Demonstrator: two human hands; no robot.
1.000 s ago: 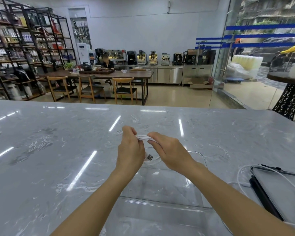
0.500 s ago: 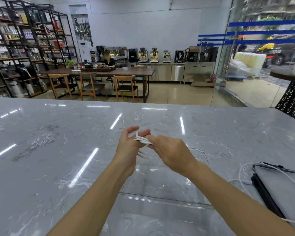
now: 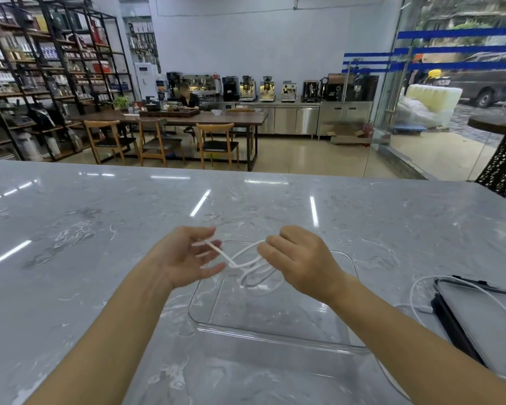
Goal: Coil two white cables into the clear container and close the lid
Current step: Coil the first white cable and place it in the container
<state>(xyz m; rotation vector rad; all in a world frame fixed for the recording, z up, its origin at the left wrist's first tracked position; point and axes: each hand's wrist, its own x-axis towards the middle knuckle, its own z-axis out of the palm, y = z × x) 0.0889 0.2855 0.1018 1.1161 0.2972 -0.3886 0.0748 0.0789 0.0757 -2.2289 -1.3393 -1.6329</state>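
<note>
L grip (image 3: 187,258) spread, R grip (image 3: 298,258) pinching cable (image 3: 246,263); 2nd cable (image 3: 415,290) over lid (image 3: 485,311).

Counter (image 3: 70,258) bare on left + far side, free passage there. Right side blocked by lid (image 3: 485,320) w/ 2nd cable (image 3: 415,302) looped round it. Container (image 3: 205,314) sits center, open top.

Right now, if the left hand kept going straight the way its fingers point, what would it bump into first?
Probably the white cable looped between both hands, then the right hand across from the left hand. Depth is hard to judge.
</note>
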